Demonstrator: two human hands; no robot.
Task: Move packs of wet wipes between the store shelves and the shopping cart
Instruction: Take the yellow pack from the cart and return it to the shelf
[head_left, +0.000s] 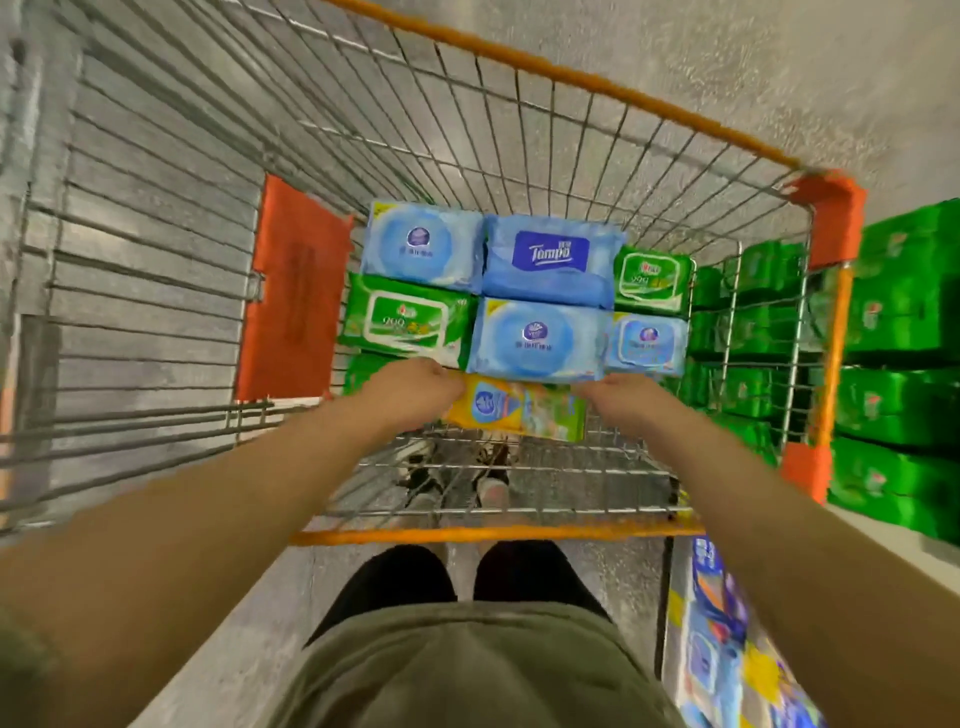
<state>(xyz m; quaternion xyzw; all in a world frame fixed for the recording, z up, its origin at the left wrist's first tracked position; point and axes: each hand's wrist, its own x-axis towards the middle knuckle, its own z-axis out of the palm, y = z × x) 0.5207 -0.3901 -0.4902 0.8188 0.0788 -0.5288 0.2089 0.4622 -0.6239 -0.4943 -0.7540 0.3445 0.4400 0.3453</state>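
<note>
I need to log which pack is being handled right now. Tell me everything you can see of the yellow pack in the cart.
The yellow pack is a flat, soft, glossy wrapper, yellow with a blue emblem at its left and a green patch at its right. It lies level at the cart's near end, beside a blue pack. The left hand and right hand hold its two short ends.

speckled grey floor (779, 78) (polished)
</note>
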